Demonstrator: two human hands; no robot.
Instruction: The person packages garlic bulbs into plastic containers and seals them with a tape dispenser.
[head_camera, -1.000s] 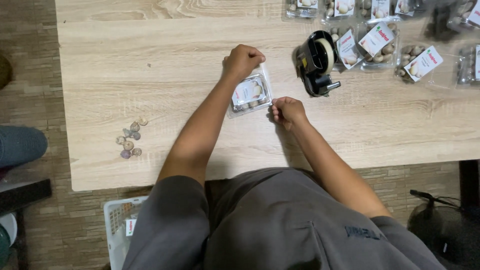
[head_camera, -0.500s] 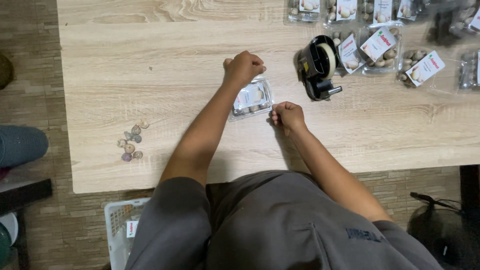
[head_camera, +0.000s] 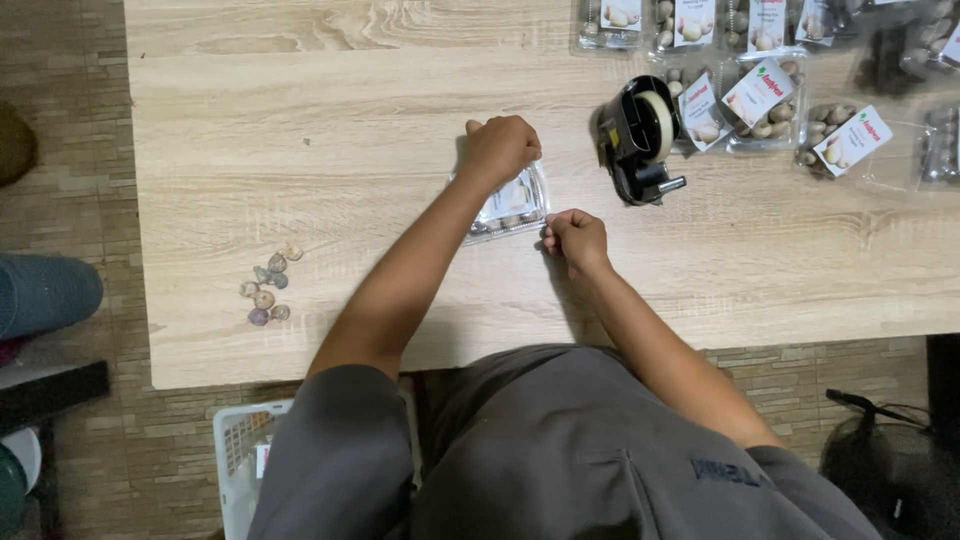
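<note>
A small clear plastic pack of brown nuts (head_camera: 512, 207) lies on the wooden table (head_camera: 330, 130) in front of me. My left hand (head_camera: 499, 148) rests as a fist on the pack's far left corner and presses it down. My right hand (head_camera: 573, 237) pinches at the pack's near right corner with fingers closed; what it pinches is too small to make out. A black tape dispenser (head_camera: 640, 136) with a pale roll stands just right of the pack.
Several more labelled clear packs of nuts (head_camera: 770, 95) lie along the table's far right. A little heap of loose nuts (head_camera: 266, 286) sits near the left front edge. A white basket (head_camera: 243, 460) is on the floor below the table.
My left hand slid slightly to the left along the pack's far edge. My right hand stayed at the near right corner.
</note>
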